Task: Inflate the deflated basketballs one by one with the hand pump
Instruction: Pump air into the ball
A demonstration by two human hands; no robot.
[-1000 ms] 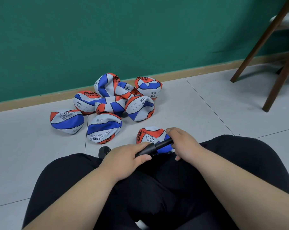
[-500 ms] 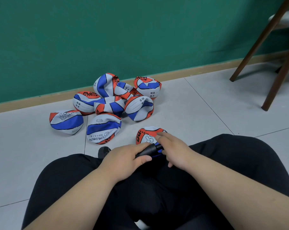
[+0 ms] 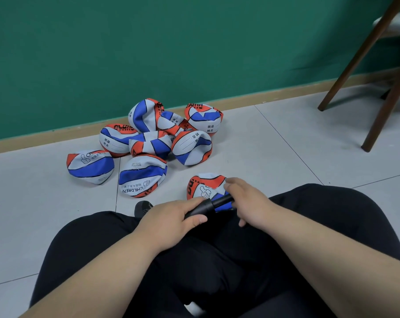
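A black hand pump point(image 3: 208, 205) lies slanted across my lap. My left hand point(image 3: 171, 220) grips its thick barrel. My right hand point(image 3: 247, 201) holds the thinner far end of the pump, fingers curled around it, right above a deflated red, white and blue basketball point(image 3: 202, 185) that lies on the floor between my knees. The pump's tip and where it meets the ball are hidden under my right hand. Several more deflated basketballs point(image 3: 153, 143) are heaped near the wall.
The green wall point(image 3: 148, 42) with its tan baseboard point(image 3: 274, 97) runs behind the heap. Brown chair legs point(image 3: 382, 106) stand on the grey tiles at the right. A small black object point(image 3: 143, 207) pokes out by my left knee. My legs in black trousers point(image 3: 217, 260) fill the foreground.
My right hand slid toward my left along the pump, shortening it, then drew back out a little. My left hand kept its grip on the barrel.
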